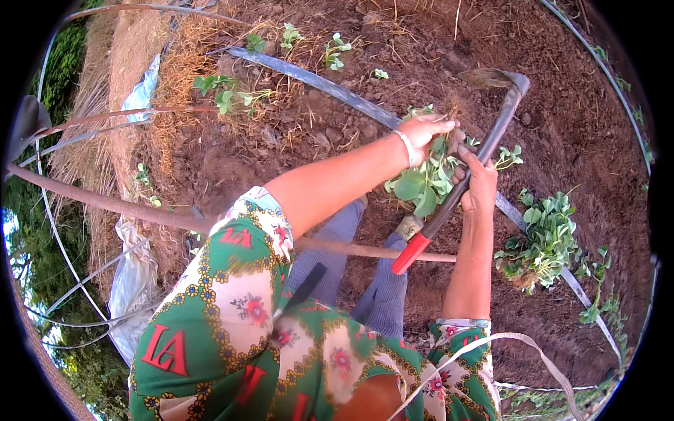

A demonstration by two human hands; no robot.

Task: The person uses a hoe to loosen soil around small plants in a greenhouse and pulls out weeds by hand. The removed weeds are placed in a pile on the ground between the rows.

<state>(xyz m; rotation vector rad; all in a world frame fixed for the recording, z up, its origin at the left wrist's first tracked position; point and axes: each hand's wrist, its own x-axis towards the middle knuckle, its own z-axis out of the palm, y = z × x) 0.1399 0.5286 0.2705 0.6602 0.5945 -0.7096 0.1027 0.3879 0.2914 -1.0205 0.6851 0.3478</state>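
My left hand (422, 138), with a white band at the wrist, grips a small bunch of leafy seedlings (421, 185). Their brown roots point up past the fingers, and the green leaves hang below. Close beside it, my right hand (480, 181) is closed around the dark handle of a short hoe (495, 129). The hoe's metal blade is at the upper end, just above the soil, and its red grip end slants towards my legs. Whether my right fingers also touch the seedlings is hard to tell.
A flat grey strip (316, 80) runs diagonally across the brown soil. A larger pile of seedlings (547, 239) lies across it at right. Several small plants (334, 51) dot the ground above. Rods (116, 202) and plastic sheeting (131, 284) are at left. My shoe (409, 227) stands on the soil.
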